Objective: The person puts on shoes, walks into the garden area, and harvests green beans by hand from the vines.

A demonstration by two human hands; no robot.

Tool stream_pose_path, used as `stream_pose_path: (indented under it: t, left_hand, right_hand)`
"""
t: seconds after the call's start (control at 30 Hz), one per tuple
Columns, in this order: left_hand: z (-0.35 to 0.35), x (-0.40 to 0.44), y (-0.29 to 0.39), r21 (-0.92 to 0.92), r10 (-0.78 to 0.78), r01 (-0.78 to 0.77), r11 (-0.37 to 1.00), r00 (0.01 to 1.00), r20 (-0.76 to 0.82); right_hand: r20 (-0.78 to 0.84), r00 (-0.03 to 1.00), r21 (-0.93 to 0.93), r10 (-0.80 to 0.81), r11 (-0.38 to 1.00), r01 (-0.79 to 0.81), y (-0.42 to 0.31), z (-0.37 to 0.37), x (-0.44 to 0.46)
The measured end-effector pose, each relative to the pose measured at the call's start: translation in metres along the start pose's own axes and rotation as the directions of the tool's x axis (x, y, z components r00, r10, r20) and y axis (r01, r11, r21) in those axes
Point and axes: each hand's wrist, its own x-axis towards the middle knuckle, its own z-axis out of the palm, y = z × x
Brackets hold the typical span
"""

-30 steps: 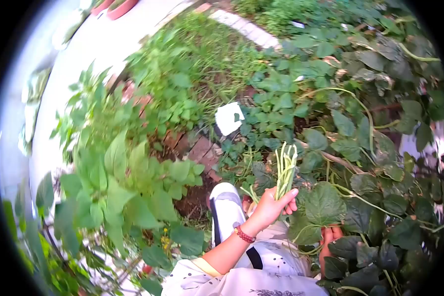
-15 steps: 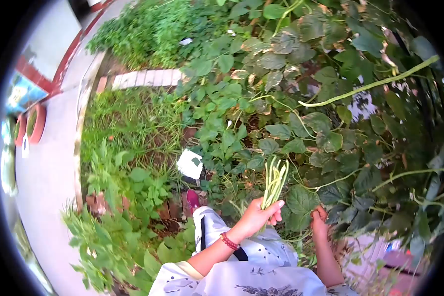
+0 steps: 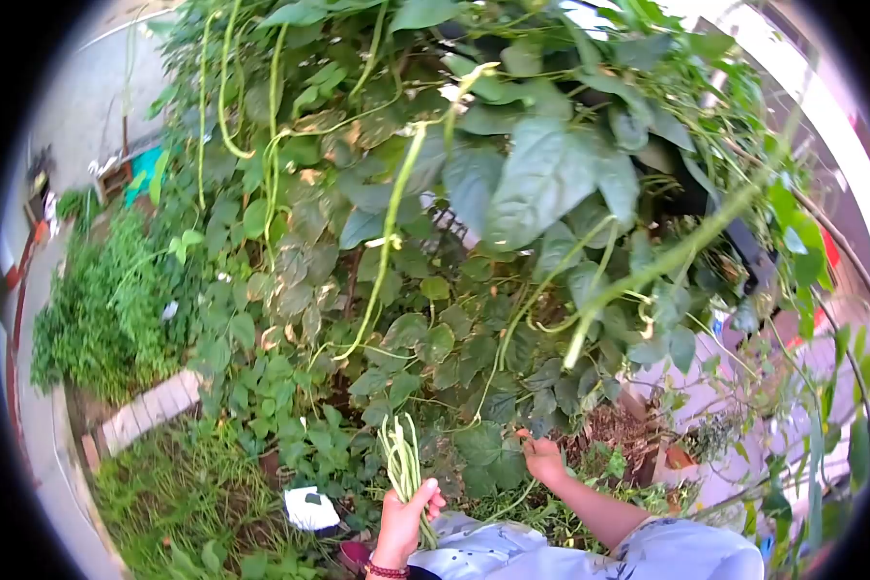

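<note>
My left hand (image 3: 408, 512) is closed around a bunch of long green beans (image 3: 402, 462), whose tips stick up above the fist. To its right, my right hand (image 3: 545, 460) is at the edge of the bean leaves (image 3: 488, 454). Its fingers are bent together, and whatever they may pinch is too small to make out. Above the hands, a long bean (image 3: 392, 227) hangs from the vine. Another thick bean (image 3: 638, 275) slants close to the camera and is blurred.
Leafy vines (image 3: 551, 174) fill the view ahead, with more beans (image 3: 275, 126) hanging at the upper left. A white piece of litter (image 3: 309, 508) lies by my foot. Brick edging (image 3: 152, 414) borders the grass, and a dark post (image 3: 744, 253) stands at right.
The view has tilted up and turned right, bringing more hanging beans into sight. My left hand still grips its bunch, and my right hand stays by the leaves.
</note>
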Motion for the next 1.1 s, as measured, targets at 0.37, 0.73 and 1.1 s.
stream_pose_path:
  t: [0.37,0.73,1.1]
  left_hand:
    - [0.018,-0.021,0.008,0.26,-0.007,-0.072,0.963,0.957,0.291]
    - [0.015,-0.04,0.01,0.239,-0.016,-0.066,0.969,0.946,0.324]
    - [0.032,-0.103,0.064,0.184,0.107,-0.19,0.964,0.916,0.387]
  right_hand:
    - [0.337,0.935,0.597,-0.107,0.793,-0.124,-0.193,-0.109,-0.037]
    - [0.268,0.952,0.892,-0.144,0.409,-0.19,-0.254,-0.089,-0.021]
    - [0.179,0.922,0.918,-0.343,0.395,-0.032,-0.286,-0.081,-0.022]
